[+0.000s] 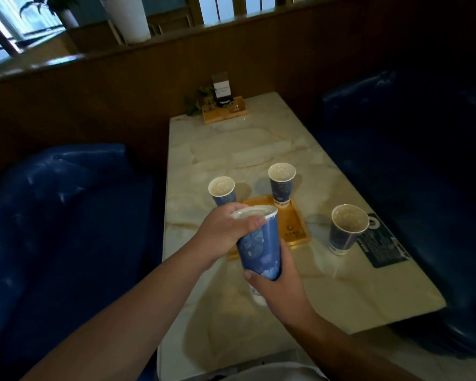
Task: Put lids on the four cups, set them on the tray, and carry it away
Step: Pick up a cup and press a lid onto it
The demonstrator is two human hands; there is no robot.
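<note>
I hold a tall blue paper cup (260,247) above the near end of the wooden tray (291,229). My right hand (279,284) grips its lower part. My left hand (226,229) is closed over its rim, where a clear lid (254,212) sits. Three other blue cups stand upright with their tops covered by clear lids: one (222,190) left of the tray on the table, one (281,184) on the tray's far end, one (346,228) on the table to the right of the tray.
The marble table (231,149) runs away from me between two blue sofas (52,215). A dark card (382,243) lies at the right edge near the right cup. A small wooden stand (226,111) with a sign and a plant sits at the far end.
</note>
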